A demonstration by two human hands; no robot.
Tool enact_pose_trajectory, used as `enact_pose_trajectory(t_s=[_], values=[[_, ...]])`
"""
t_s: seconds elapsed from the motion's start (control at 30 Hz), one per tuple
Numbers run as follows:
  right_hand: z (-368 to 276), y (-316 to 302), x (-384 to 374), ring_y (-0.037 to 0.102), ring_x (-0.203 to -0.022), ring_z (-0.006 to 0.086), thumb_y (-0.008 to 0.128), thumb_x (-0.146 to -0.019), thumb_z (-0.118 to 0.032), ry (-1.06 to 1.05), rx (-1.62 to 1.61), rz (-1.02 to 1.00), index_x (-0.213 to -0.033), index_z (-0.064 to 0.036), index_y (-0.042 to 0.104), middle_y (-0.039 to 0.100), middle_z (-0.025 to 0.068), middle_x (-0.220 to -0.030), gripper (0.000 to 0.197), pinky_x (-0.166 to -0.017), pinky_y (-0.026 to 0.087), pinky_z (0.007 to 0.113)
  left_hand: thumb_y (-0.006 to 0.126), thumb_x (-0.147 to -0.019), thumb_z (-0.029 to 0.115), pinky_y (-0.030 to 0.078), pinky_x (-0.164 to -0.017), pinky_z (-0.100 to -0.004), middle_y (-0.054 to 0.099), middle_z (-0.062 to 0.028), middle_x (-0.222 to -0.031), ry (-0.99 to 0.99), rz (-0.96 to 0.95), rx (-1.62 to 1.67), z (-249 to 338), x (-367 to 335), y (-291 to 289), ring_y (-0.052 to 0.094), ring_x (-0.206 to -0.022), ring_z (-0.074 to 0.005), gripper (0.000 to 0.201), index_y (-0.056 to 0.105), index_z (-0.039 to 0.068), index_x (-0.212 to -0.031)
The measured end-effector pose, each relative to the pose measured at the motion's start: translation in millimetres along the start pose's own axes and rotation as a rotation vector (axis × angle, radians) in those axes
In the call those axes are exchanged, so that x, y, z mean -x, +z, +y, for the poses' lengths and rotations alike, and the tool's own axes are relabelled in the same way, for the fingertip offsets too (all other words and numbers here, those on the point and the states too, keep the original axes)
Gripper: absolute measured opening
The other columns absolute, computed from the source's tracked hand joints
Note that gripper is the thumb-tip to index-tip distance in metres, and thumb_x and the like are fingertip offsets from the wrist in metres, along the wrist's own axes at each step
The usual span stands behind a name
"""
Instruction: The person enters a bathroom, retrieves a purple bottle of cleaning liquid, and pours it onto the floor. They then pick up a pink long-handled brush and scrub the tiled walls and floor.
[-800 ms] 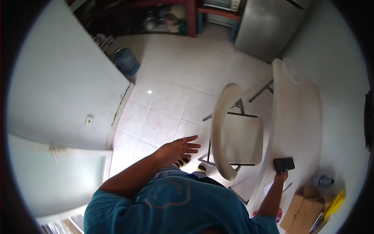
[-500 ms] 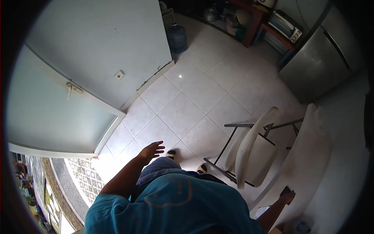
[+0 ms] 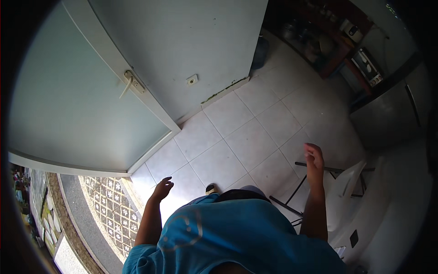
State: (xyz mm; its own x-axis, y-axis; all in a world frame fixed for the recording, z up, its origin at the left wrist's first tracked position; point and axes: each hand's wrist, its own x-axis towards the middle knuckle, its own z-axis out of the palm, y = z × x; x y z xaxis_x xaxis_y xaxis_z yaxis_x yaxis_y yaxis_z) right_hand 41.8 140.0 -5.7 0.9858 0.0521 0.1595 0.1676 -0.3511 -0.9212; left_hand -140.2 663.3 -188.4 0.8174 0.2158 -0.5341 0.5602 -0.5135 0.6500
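My left hand [image 3: 162,188] hangs over the floor near the open doorway, its fingers loosely bent and apart, with nothing in them. Further forward, my right hand [image 3: 314,157] is raised in front of the folding chair [image 3: 347,189], which has a white seat and dark metal legs. Its fingers are slightly curled with a gap by the thumb, and nothing shows in them. A small flat dark object [image 3: 354,238] lies on the white table [image 3: 376,212] to the right, apart from both hands.
At left stands a frosted-glass door [image 3: 77,100] with a lever handle [image 3: 130,84]. Patterned paving [image 3: 112,205] shows outside. Ahead is a grey wall [image 3: 182,41] with a socket [image 3: 192,80]. Far right are a fridge [image 3: 388,114], a toaster oven [image 3: 366,67] and a blue water jug [image 3: 261,52].
My right hand has left the dark object on the table and swung forward past the chair. My left hand's fingers have bent a little. The view has turned toward the door.
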Motion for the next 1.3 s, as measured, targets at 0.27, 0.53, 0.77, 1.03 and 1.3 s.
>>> enact_pose_trajectory(t_s=[0.27, 0.53, 0.77, 1.03, 1.3], values=[[-56.8, 167.8, -47.9, 0.022, -0.126, 0.0326, 0.058, -0.079, -0.016, -0.029, 0.584, -0.31, -0.124, -0.0133, 0.044, 0.021, 0.0139, -0.138, 0.047, -0.1, 0.026, 0.042, 0.055, -0.078, 0.044, 0.022, -0.1, -0.051, 0.049, -0.0143, -0.122, 0.018, 0.107, -0.631, 70.2, -44.6, -235.5, 0.045, -0.114, -0.0293, 0.057, 0.042, 0.017, -0.126], [-137.8, 309.7, -146.5, 0.017, -0.128, 0.0359, 0.057, -0.081, -0.021, -0.146, 0.577, 0.094, -0.132, -0.0145, 0.033, 0.013, 0.0181, -0.14, 0.056, -0.101, 0.022, 0.048, 0.057, -0.079, 0.011, 0.03, -0.099, -0.0438, 0.052, -0.0132, -0.115, 0.451, 0.798, -0.418, 124.4, 10.6, -439.3, 0.047, -0.111, -0.0296, 0.04, 0.048, 0.01, -0.118], [-298.7, 540.1, -170.9, 0.015, -0.128, 0.038, 0.059, -0.078, -0.017, -0.812, 0.2, -0.296, -0.132, -0.0109, 0.033, 0.011, 0.0204, -0.14, 0.06, -0.101, 0.021, 0.049, 0.043, -0.09, 0.035, 0.031, -0.096, -0.0496, 0.028, -0.0189, -0.133, 0.541, 1.934, -1.028, -13.4, 130.5, -567.1, 0.033, -0.121, -0.0335, 0.045, 0.037, 0.007, -0.125], [-409.9, 752.5, -61.3, 0.002, -0.13, 0.0424, 0.061, -0.078, -0.022, -1.093, 0.005, -0.346, -0.132, -0.0298, 0.033, 0.005, 0.0197, -0.141, 0.062, -0.098, 0.007, 0.063, 0.023, -0.084, 0.061, 0.028, -0.095, -0.0583, 0.011, -0.0202, -0.14, 0.167, 2.259, -0.852, -125.3, 208.9, -735.3, 0.018, -0.127, -0.0385, 0.068, 0.024, 0.016, -0.135], [-463.0, 857.3, 22.2, 0.002, -0.131, 0.0399, 0.059, -0.079, -0.023, -1.184, -0.038, -0.366, -0.13, -0.0311, 0.036, 0.006, 0.0152, -0.143, 0.057, -0.101, 0.002, 0.059, 0.041, -0.084, 0.052, 0.022, -0.102, -0.0505, 0.014, -0.0205, -0.14, 0.68, 1.906, -0.126, -152.7, 175.8, -774.7, 0.02, -0.128, -0.0359, 0.077, 0.007, 0.01, -0.138]])
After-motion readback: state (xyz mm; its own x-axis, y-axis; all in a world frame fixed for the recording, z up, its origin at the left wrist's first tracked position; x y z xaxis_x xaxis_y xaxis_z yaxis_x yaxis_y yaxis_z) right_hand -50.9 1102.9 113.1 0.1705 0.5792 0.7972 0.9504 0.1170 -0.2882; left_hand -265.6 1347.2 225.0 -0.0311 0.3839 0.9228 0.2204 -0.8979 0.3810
